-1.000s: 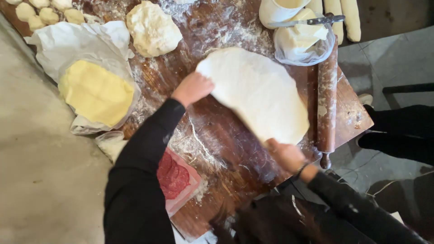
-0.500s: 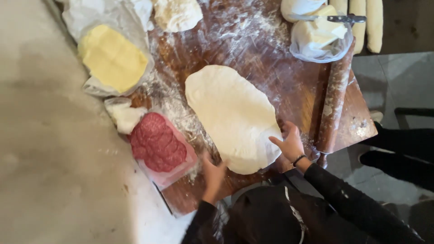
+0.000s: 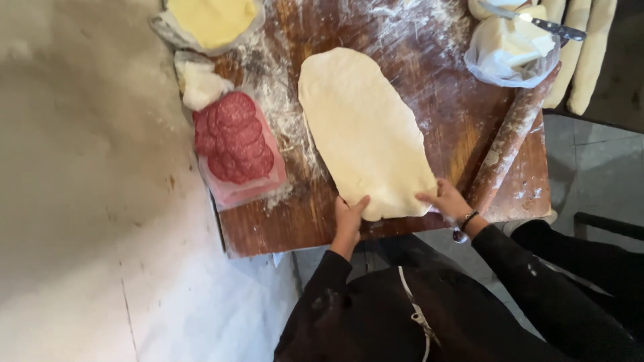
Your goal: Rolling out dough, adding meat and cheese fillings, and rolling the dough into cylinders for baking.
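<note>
Dough sheet point(image 3: 365, 131) lies on the floured desk point(image 3: 463, 127), both hands flat on its near edge: left hand point(image 3: 349, 218), right hand point(image 3: 446, 200), fingers spread, gripping nothing. Beyond the left hand, an open packet point(image 3: 235, 191) holds salami slices point(image 3: 235, 137); a bag point(image 3: 513, 57) of white blocks is half cut off.

- We note a wooden bench point(image 3: 469, 134) with a dark reddish-brown top, its surface streaked and dusted white.
- Left of the bench we see a pale grey-beige floor point(image 3: 87, 201), mottled, with small brown specks and a thin crack line low down.
- Light falls unevenly there: brighter patches at the top left and lower left, duller between.
- At the right edge we record grey floor tiles point(image 3: 590, 161) with visible joints, and a dark bar point(image 3: 610, 224) crossing them.
</note>
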